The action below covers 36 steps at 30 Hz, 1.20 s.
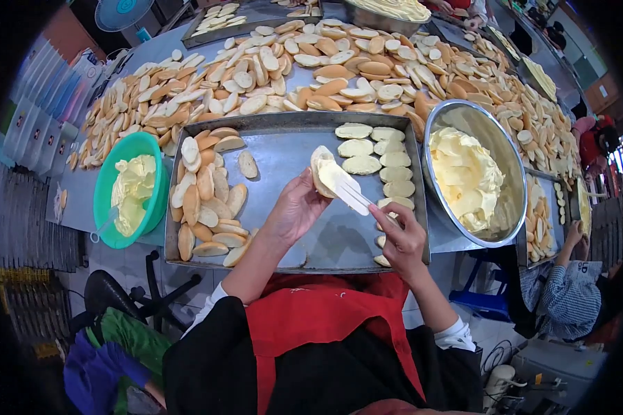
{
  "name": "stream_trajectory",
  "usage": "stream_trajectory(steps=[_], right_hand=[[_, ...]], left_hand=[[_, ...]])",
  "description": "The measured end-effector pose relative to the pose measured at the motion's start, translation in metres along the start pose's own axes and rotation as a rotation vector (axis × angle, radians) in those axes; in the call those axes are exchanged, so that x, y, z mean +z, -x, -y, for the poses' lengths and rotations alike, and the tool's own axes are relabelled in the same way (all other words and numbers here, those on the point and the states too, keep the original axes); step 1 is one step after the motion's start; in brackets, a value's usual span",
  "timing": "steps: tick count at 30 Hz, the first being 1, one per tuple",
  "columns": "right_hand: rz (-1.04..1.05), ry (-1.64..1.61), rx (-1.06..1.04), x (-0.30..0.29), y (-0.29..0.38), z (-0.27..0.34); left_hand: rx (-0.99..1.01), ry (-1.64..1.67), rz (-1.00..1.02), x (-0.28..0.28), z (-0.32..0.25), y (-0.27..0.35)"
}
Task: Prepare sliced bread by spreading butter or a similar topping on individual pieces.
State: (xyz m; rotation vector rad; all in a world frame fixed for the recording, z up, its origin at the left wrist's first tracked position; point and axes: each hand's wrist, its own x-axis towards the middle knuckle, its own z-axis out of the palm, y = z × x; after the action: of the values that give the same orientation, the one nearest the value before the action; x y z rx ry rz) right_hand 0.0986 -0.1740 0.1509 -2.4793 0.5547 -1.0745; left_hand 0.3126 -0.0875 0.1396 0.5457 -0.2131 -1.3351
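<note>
My left hand holds a sliced oval piece of bread above the metal tray. In my right hand is a white slotted spatula, its blade touching the pale cream on the bread. Plain bread slices are heaped in the tray's left part, with one lying apart. Cream-coated slices lie in rows at its right; my right hand hides some. A steel bowl of cream stands right of the tray. At the left, a green plastic bowl holds cream and a clear-handled utensil.
A large heap of sliced bread spreads behind the tray. Another tray of slices and a steel basin of cream stand farther back. Co-workers are at the right. A black office chair and a blue stool stand below the table.
</note>
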Motion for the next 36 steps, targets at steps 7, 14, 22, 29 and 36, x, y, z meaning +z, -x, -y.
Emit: stream_trajectory(steps=[7, 14, 22, 29, 36], right_hand=[[0.054, 0.127, -0.074, -0.035, -0.011, 0.002], [0.108, 0.147, -0.142, -0.029, -0.016, 0.01], [-0.028, 0.334, -0.348, -0.017, -0.026, -0.007], [-0.122, 0.314, -0.192, -0.001, -0.047, -0.017], [-0.049, 0.025, 0.161, -0.009, -0.04, 0.021]], left_hand=[[0.074, -0.054, -0.06, -0.009, -0.016, 0.001], [0.027, -0.063, -0.051, -0.011, -0.012, -0.001], [-0.126, -0.001, 0.002, 0.007, -0.007, 0.007], [-0.119, -0.067, 0.062, 0.005, -0.008, 0.006], [0.057, -0.297, -0.056, -0.004, -0.015, 0.002]])
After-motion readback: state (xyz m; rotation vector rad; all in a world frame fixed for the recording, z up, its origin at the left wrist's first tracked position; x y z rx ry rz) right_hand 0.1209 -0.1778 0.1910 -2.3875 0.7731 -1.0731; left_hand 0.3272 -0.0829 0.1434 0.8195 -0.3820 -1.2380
